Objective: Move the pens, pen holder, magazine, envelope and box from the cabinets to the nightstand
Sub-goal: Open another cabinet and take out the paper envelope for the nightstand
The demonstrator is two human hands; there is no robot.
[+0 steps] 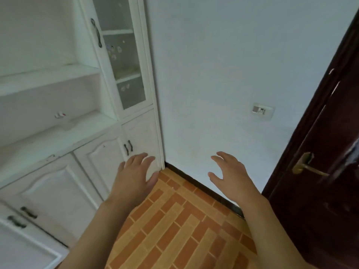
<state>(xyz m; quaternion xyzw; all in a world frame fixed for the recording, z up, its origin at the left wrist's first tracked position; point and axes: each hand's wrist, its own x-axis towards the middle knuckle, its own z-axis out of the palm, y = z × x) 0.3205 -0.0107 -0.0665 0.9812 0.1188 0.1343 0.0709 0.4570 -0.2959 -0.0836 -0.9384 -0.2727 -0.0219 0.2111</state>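
Head view: both hands out front, palms down, empty. Left hand [136, 171] hangs before the lower corner of the white cabinets [101, 158], fingers straight and slightly spread, gripping nothing; whether the fingertips touch the door panel cannot be told. Right hand [229, 172] is well apart from it, over the tiled floor [174, 226] near the pale wall [213, 74], fingers loosely splayed, thumb out, holding nothing.

Cabinet doors below are all closed — two dark pull handles [128, 147] sit just above the left hand. Glass-fronted upper door [124, 55] also closed; small blurred shapes behind the glass, not identifiable. A small white-and-red object [60, 114] lies on the open shelf, too small to name. No pens, pen holder, magazine, envelope or box plainly visible; the nightstand is out of frame. Dark wooden door [320, 152] with a brass lever at right.

Judgement: search-and-reach step, nothing carried. Next move likely calls for a door opened at its pull — the left hand is nearest — to find the items.
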